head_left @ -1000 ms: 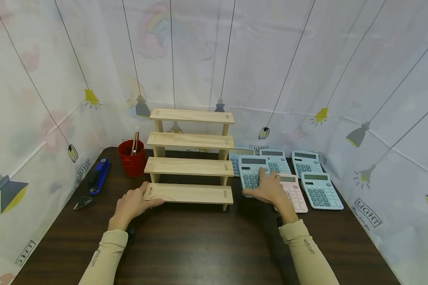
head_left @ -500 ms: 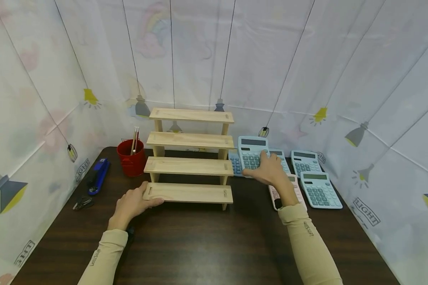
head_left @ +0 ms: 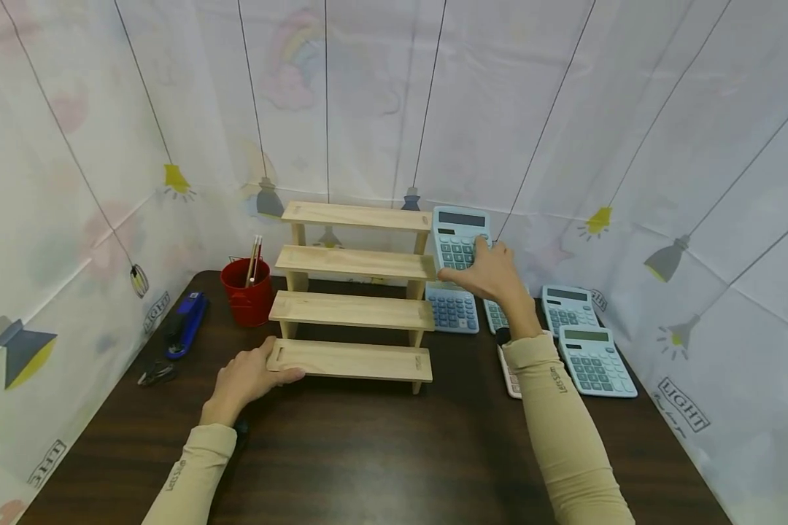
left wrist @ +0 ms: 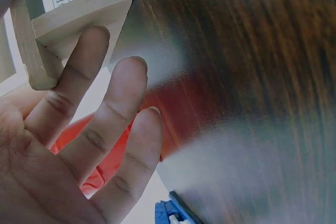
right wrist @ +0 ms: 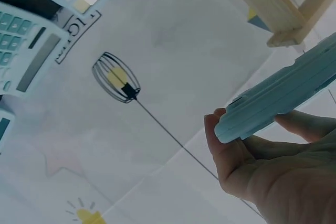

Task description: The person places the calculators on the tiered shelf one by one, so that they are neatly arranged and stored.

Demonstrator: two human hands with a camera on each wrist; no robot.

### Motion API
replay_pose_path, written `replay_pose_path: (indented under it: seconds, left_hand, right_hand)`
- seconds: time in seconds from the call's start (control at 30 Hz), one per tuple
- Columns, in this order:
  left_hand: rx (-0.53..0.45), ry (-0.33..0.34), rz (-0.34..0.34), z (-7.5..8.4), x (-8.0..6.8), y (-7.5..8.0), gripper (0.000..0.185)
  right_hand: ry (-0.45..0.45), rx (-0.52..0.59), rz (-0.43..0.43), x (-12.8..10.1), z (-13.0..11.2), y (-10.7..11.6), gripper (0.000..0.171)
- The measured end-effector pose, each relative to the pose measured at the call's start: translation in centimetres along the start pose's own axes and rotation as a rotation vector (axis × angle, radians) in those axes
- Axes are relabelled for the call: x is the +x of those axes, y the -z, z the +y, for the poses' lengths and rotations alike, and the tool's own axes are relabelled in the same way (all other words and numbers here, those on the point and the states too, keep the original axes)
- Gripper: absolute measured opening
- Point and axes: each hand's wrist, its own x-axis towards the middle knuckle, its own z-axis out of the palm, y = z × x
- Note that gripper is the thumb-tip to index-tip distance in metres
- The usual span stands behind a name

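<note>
A four-step wooden display stand (head_left: 351,310) is on the dark table. At the left end of its lowest step, my left hand (head_left: 241,380) grips the board, thumb along the front edge. The left wrist view shows the other fingers (left wrist: 119,90) stretched out loosely beside the board's end. My right hand (head_left: 495,275) holds a light blue calculator (head_left: 454,248) by its sides, raised beside the top steps with keys and screen facing me. From below, the right wrist view shows the calculator's edge (right wrist: 278,95) between thumb and fingers.
Another blue calculator (head_left: 452,310) lies under the held one. Further blue calculators (head_left: 594,361) and a partly hidden pink calculator (head_left: 508,375) lie right. A red bucket (head_left: 248,292) with pencils, a blue stapler (head_left: 186,324) and a small dark metal item (head_left: 156,373) are left. Printed cloth encloses the table.
My right hand has lifted the blue calculator from among the others, up to about the top step's height. My left hand keeps its hold on the lowest step.
</note>
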Motion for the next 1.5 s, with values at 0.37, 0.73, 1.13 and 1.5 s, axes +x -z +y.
replay_pose_path:
  seconds: [0.37, 0.73, 1.13, 1.5]
  left_hand:
    - [-0.016, 0.007, 0.006, 0.1, 0.1, 0.1, 0.112]
    - [-0.023, 0.008, 0.016, -0.1, -0.1, -0.2, 0.106]
    - [-0.028, 0.004, 0.027, -0.2, 0.0, 0.0, 0.105]
    - [-0.034, -0.004, 0.03, -0.2, -0.1, 0.0, 0.106]
  right_hand:
    - [-0.03, 0.026, -0.014, 4.7, -2.3, 0.6, 0.112]
    - [-0.016, -0.015, -0.001, 6.4, -3.9, -0.3, 0.119]
    - [0.07, -0.026, -0.03, 7.3, -5.5, -0.9, 0.12]
    - [0.159, -0.051, 0.009, 7.9, -7.5, -2.1, 0.117]
